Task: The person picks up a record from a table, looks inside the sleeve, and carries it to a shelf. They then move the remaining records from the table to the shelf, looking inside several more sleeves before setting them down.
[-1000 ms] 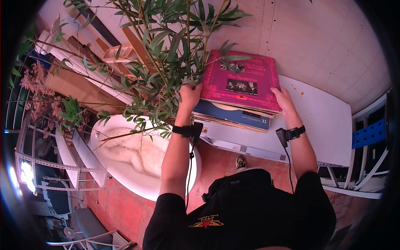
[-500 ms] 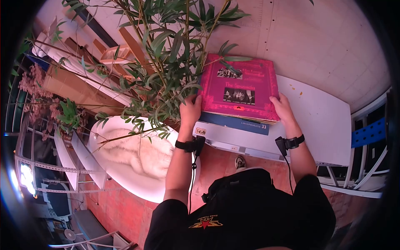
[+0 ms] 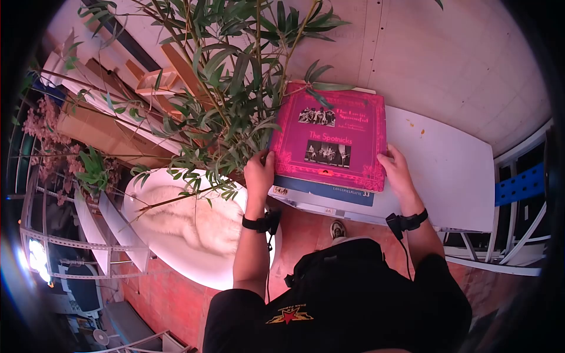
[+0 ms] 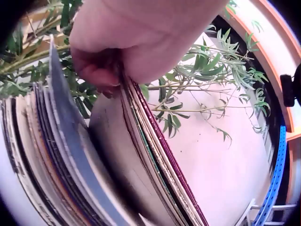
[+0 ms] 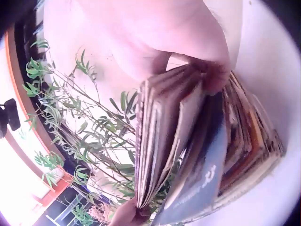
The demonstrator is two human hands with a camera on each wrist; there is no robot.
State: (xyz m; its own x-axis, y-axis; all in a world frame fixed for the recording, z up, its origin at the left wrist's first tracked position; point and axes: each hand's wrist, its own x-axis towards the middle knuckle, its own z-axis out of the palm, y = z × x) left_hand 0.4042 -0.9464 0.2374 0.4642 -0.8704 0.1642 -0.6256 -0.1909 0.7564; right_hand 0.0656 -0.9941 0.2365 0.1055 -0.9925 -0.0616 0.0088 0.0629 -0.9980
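On the white desk beside the leafy plant, both hands grip the top records; lift evenly, keeping both edges level, clear of leaves.

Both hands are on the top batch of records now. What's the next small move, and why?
Probably lift the top batch a little higher: left hand and right hand grip its near corners, and it has parted from the blue sleeve below only at that edge.

Magenta-topped stack of record sleeves, upper ones apparently lifted, on white table
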